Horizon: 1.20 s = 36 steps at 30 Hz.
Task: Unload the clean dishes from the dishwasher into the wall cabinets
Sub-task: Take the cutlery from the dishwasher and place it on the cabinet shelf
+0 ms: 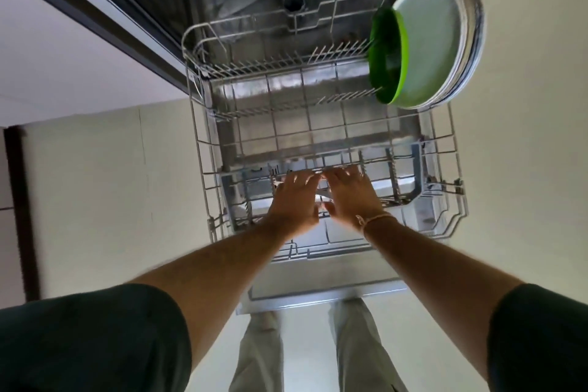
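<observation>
While left hand [294,200] and right hand [350,197] reach over the rack [203,169], each grip apart, plates [429,41] stand on edge far right, facing left.

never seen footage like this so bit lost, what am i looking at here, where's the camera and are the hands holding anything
There is no machine here, just a person. The single picture comes from a wide-angle camera worn on their head, looking down past their own arms and legs, which is why the edges bend.

Below them is an open dishwasher with its lower wire rack pulled out over the lowered door. At the rack's far right corner a green bowl stands on edge, with a few pale plates standing behind it. The rest of the rack looks bare.

The left hand and right hand reach side by side into the near part of the rack, fingers fairly straight. They seem to hold nothing, though the picture is blurred there. The right wrist wears a thin bracelet.
</observation>
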Each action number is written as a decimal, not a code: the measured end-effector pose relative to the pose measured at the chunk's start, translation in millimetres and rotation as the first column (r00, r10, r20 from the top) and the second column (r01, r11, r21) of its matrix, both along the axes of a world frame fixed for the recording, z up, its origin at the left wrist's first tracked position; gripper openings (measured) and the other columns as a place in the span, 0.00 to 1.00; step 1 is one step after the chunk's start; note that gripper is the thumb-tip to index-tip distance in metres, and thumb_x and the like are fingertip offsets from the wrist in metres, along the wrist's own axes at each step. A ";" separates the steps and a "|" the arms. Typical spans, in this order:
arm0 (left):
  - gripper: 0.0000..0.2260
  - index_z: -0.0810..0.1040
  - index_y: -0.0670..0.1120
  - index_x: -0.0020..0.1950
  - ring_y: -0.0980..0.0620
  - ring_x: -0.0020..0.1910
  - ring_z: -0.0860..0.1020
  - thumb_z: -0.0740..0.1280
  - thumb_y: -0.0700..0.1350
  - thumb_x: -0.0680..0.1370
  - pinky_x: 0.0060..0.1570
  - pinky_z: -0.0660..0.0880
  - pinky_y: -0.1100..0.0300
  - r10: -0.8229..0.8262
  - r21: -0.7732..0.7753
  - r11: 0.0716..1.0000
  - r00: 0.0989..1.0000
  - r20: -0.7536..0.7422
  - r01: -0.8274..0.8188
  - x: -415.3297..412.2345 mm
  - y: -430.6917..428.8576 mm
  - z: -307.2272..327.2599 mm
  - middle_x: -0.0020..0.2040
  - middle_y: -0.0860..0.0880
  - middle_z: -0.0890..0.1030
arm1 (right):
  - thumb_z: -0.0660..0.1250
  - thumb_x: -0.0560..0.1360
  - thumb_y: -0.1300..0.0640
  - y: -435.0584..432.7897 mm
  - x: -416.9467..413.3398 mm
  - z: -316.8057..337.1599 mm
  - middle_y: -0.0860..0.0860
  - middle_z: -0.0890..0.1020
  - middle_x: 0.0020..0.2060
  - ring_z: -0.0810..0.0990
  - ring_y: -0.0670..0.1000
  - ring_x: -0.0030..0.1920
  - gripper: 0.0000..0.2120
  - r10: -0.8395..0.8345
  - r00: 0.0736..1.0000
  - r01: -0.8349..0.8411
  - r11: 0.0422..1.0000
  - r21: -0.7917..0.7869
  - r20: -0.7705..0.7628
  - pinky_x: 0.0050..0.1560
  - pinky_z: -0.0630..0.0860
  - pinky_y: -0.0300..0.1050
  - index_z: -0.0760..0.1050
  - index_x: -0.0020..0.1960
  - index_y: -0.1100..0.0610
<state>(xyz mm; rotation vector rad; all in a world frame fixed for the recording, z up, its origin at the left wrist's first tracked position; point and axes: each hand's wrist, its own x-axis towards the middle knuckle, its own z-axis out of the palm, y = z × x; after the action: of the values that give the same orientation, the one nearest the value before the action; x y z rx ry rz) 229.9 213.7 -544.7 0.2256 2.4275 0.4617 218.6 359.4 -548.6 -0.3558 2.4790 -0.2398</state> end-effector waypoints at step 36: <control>0.05 0.82 0.44 0.50 0.53 0.41 0.81 0.73 0.42 0.75 0.45 0.77 0.59 0.082 0.291 0.950 0.990 0.115 -0.113 -41.1 -37.7 80.0 0.45 0.48 0.84 | 0.81 0.63 0.56 12.3 -64.2 101.8 0.46 0.85 0.40 0.83 0.44 0.41 0.10 -0.259 0.896 0.378 0.872 -0.310 0.361 0.44 0.79 0.40 0.84 0.43 0.53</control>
<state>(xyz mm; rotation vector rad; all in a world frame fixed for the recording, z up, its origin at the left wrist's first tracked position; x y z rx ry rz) 188.8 176.0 -464.7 0.2044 2.2691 0.8641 154.4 371.7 -446.8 -0.0413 2.1569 -0.8526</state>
